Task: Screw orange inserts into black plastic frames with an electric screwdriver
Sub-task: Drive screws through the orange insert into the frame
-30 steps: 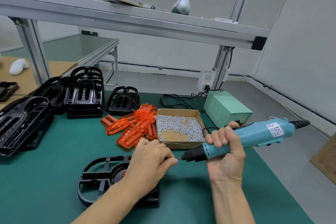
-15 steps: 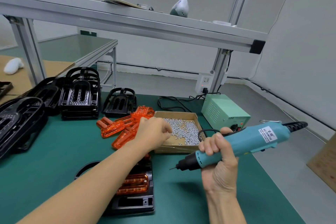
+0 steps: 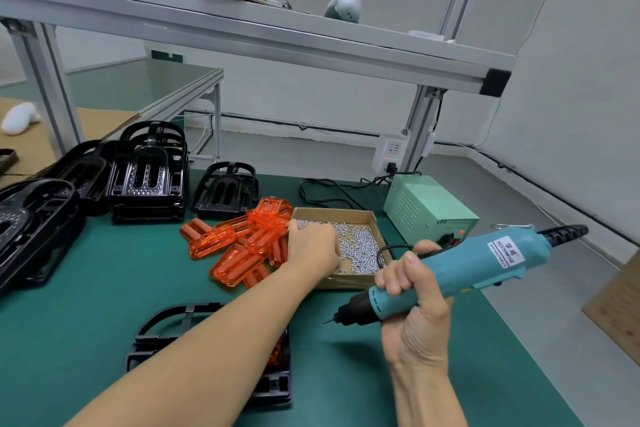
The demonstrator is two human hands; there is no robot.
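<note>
A black frame point(image 3: 166, 326) lies on the green mat near me, mostly hidden under my left forearm; a sliver of an orange insert point(image 3: 275, 354) shows inside it. My left hand point(image 3: 313, 248) reaches down into the cardboard box point(image 3: 346, 213) of small silver screws point(image 3: 360, 246), its fingertips hidden behind the back of the hand. My right hand point(image 3: 412, 315) grips the teal electric screwdriver point(image 3: 485, 262) in the air above the mat, with the bit pointing left and slightly down. A pile of loose orange inserts point(image 3: 242, 246) lies left of the box.
Stacks of black frames point(image 3: 149, 177) stand at the back left, more point(image 3: 31, 218) at the far left edge, and a single one point(image 3: 225, 191) behind the inserts. A green power supply point(image 3: 429, 204) with cables sits behind the box. The mat's right edge drops to the floor.
My left hand left the screwdriver's bit, passed over the orange inserts and now dips into the screw box. My right hand has stayed in about the same place with the screwdriver.
</note>
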